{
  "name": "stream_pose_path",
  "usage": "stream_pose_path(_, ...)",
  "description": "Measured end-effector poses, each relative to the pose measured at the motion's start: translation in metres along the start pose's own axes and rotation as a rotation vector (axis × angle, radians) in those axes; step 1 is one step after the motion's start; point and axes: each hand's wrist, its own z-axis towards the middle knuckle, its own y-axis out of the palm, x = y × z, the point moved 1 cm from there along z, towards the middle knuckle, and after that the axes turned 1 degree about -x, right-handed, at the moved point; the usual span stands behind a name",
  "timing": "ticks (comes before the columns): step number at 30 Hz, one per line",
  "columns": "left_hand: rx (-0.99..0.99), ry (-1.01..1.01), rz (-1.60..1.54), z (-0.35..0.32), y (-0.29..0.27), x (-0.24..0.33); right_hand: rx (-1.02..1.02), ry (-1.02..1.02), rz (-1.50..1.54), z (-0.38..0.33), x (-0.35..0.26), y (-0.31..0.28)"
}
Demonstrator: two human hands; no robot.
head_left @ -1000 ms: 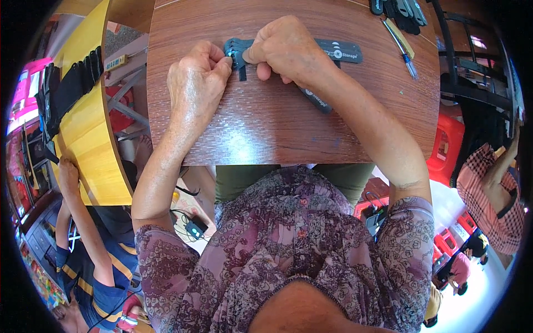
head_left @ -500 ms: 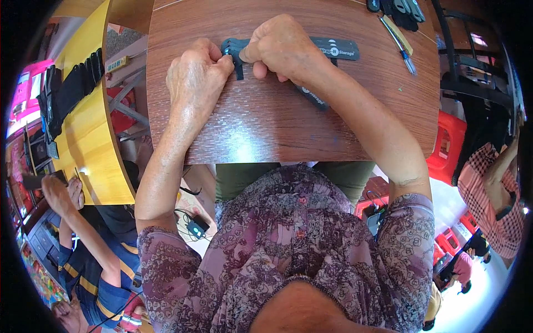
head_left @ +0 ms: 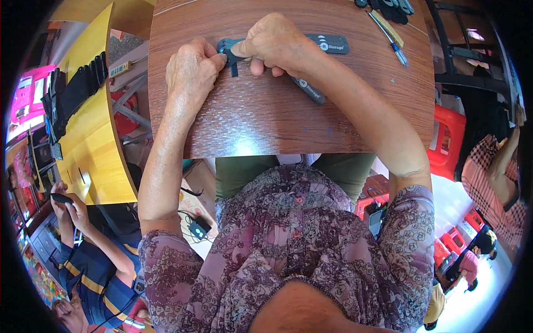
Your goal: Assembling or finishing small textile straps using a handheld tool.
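Near the far edge of the brown table, my left hand (head_left: 191,69) is closed, thumb and finger pinching the looped end of a dark grey strap (head_left: 335,44) with white printing. My right hand (head_left: 272,44) pinches the same end from the other side, its lower fingers curled. Between the two hands a short black tab (head_left: 234,69) points toward me. The strap's printed part comes out to the right, beyond my right hand. Under my right wrist a second printed strip (head_left: 310,91) slants down; where it joins the strap is hidden.
On the wooden table (head_left: 266,125), a screwdriver with a blue-clear handle (head_left: 400,57) lies beside a pale yellow strip (head_left: 390,30), with dark straps (head_left: 395,10) behind. Leftward, a yellow table (head_left: 91,150) bears black straps (head_left: 83,83); a co-worker's hands (head_left: 72,210) hold something black. A red stool (head_left: 444,144) stands right.
My hands keep their pinch on the strap's end, with only a slight shift of the view. At the left, the co-worker's hands have moved nearer to each other around the black thing.
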Motion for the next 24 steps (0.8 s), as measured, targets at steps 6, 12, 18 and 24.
stream_pose_path(6,-0.051,-0.049,-0.085,-0.005,-0.002,0.007,0.010,-0.160,-0.095,-0.020,0.011,-0.022)
stream_pose_path(12,-0.079,-0.061,-0.126,-0.004,-0.001,0.003,0.155,-0.130,-0.137,-0.055,0.025,-0.053)
stream_pose_path(18,-0.082,-0.070,-0.130,-0.008,-0.002,0.006,0.171,-0.062,0.007,-0.074,0.051,-0.067)
stream_pose_path(24,-0.083,-0.083,-0.168,-0.006,0.000,0.005,0.231,-0.041,0.033,-0.074,0.066,-0.074)
